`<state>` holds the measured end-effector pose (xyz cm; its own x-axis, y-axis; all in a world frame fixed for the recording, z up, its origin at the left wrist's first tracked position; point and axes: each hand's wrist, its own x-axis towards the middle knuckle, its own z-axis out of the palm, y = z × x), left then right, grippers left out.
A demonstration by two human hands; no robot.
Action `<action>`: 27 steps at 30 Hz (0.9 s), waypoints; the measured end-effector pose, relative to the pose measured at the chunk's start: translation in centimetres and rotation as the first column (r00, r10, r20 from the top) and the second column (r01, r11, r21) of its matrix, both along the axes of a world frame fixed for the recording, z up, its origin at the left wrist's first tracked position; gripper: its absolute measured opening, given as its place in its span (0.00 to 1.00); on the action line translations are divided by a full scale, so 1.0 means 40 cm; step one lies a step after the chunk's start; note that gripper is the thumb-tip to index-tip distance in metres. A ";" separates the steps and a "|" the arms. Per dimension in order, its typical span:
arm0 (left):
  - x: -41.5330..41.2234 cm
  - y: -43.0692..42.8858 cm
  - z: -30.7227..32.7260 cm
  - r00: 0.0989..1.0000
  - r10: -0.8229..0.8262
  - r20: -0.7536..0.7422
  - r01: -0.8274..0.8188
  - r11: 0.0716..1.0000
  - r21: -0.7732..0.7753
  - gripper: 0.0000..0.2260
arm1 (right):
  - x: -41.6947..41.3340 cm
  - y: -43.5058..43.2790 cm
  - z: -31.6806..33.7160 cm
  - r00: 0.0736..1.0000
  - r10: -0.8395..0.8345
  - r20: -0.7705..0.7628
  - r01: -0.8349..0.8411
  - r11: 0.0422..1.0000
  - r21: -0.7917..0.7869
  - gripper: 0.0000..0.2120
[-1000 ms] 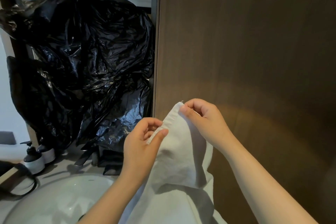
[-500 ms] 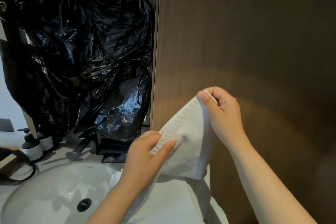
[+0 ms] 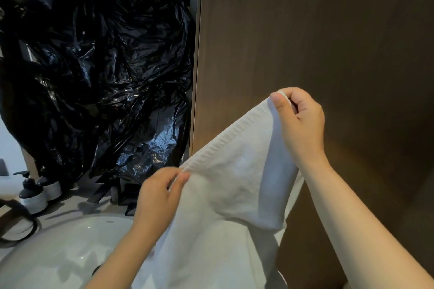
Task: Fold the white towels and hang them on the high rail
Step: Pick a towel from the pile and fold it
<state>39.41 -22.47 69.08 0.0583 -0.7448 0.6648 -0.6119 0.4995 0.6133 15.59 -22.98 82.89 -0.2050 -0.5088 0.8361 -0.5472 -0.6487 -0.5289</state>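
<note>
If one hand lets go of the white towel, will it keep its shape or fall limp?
Probably limp: the white towel sags between the left hand and the right hand and hangs in folds below. It is likely not slippery, since mere pinches on its hem hold it.

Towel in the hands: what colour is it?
The towel is plain white, shown best in the head view.

head view faces forward-down, close over towel [image 3: 230, 195]
</note>
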 end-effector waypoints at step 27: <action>-0.013 -0.051 0.114 0.936 -0.323 0.142 0.284 0.929 0.239 0.08 | -0.175 -0.054 -0.147 0.949 -0.310 0.053 0.284 0.917 0.279 0.12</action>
<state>38.90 -24.52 73.63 -0.2956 -0.8325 0.4685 -0.5588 0.5485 0.6220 8.57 -25.14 76.99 -0.4523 -0.6118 0.6490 -0.6321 -0.2935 -0.7172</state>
